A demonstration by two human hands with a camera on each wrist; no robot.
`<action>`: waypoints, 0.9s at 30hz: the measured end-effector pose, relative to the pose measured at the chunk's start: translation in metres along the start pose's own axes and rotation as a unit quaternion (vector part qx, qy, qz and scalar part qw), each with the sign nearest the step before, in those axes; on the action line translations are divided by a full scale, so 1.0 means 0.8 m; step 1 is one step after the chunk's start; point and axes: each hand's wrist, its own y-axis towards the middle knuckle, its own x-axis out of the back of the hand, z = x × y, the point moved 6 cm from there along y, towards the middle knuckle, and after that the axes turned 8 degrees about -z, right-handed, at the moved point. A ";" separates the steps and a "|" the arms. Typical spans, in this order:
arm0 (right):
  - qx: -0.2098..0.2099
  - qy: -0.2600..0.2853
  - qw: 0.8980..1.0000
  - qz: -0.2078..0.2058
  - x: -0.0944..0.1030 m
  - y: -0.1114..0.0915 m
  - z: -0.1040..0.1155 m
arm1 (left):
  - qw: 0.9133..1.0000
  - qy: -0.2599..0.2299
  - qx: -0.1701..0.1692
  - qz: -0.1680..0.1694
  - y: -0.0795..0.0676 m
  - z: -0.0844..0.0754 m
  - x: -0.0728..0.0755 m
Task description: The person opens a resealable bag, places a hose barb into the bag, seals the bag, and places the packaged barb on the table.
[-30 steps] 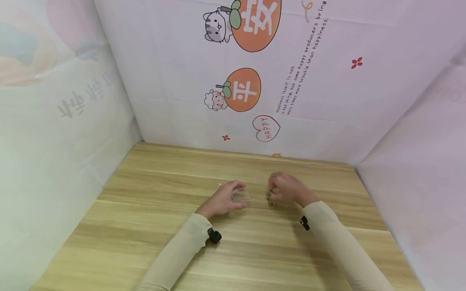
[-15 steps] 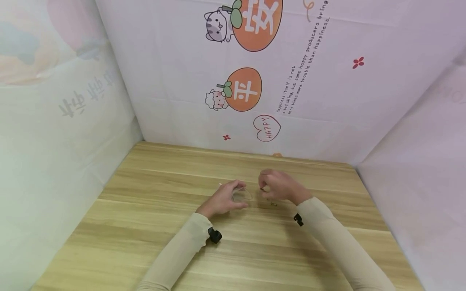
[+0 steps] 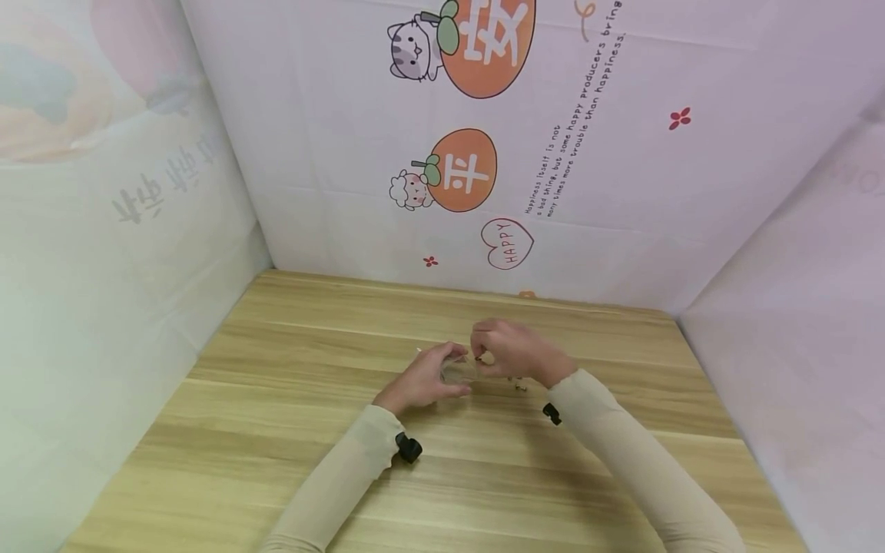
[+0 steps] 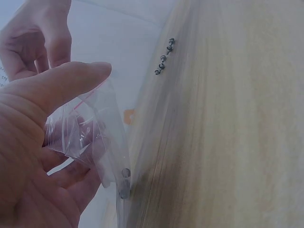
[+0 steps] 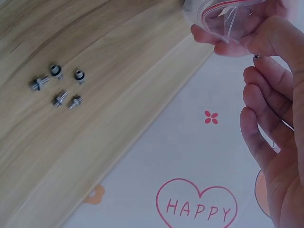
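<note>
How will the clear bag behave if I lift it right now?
The clear bag is likely floppy: its film creases in the left hand. It may sag at one end, where small parts lie inside. Its shiny film could be slippery.

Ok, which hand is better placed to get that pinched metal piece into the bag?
Right, most likely: the right hand pinches the small metal piece close to the clear bag, while the left hand is occupied holding that bag and seems better used steadying it.
</note>
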 end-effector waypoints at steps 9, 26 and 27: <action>0.015 0.019 1.000 -0.011 -0.007 0.012 0.010 | 1.000 -0.006 0.009 -0.001 -0.001 -0.001 -0.001; -0.007 0.043 0.999 0.004 -0.017 0.002 0.001 | 1.000 0.010 -0.004 -0.008 0.001 0.004 -0.001; -0.008 0.040 0.999 0.001 -0.016 0.000 0.000 | 1.000 0.012 -0.002 -0.008 0.001 0.004 -0.001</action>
